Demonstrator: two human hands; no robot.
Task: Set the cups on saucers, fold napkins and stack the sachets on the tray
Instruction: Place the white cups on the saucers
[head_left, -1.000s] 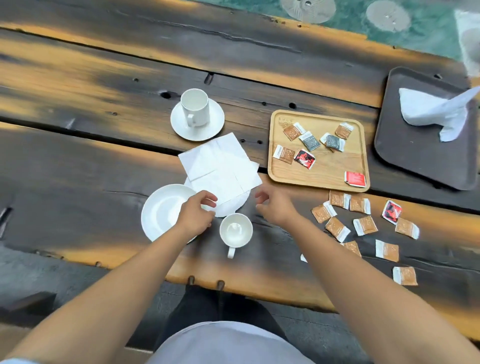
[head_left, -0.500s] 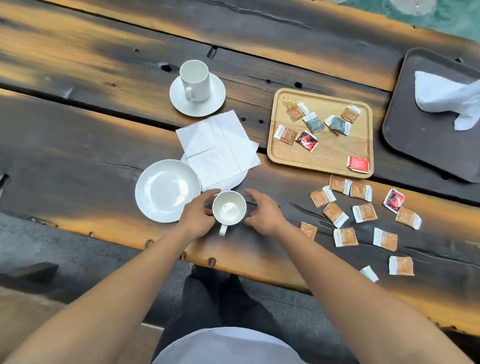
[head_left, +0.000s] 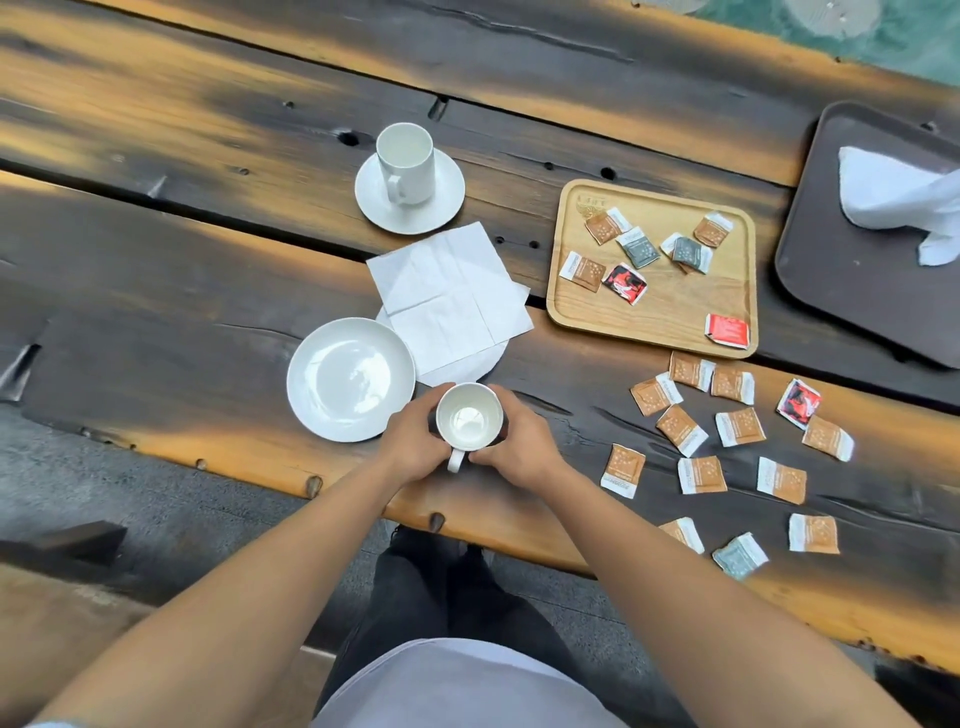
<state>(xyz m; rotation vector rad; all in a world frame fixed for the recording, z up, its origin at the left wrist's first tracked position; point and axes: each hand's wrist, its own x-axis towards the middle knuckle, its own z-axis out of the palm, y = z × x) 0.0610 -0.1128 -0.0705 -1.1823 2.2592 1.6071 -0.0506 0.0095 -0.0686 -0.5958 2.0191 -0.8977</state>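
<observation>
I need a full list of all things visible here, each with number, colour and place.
Wooden plank table: one, dark brown with orange patches, under everything.
Ceramic cups: two, white; far cup on a saucer, near cup by the near edge.
Round saucers: three, white; far saucer under the far cup, empty saucer left of the near cup, third saucer partly under the napkins.
Paper napkins: overlapping sheets, white, table centre.
Square wooden tray: one, pale, right of the napkins.
Sachets on the tray: seven visible; brown, grey, red.
Loose sachets: about thirteen, mostly brown, on the table before the tray.
Plastic tray: one, dark brown, far right, bearing a crumpled white napkin.
Left hand, right hand: grip the near cup.
</observation>
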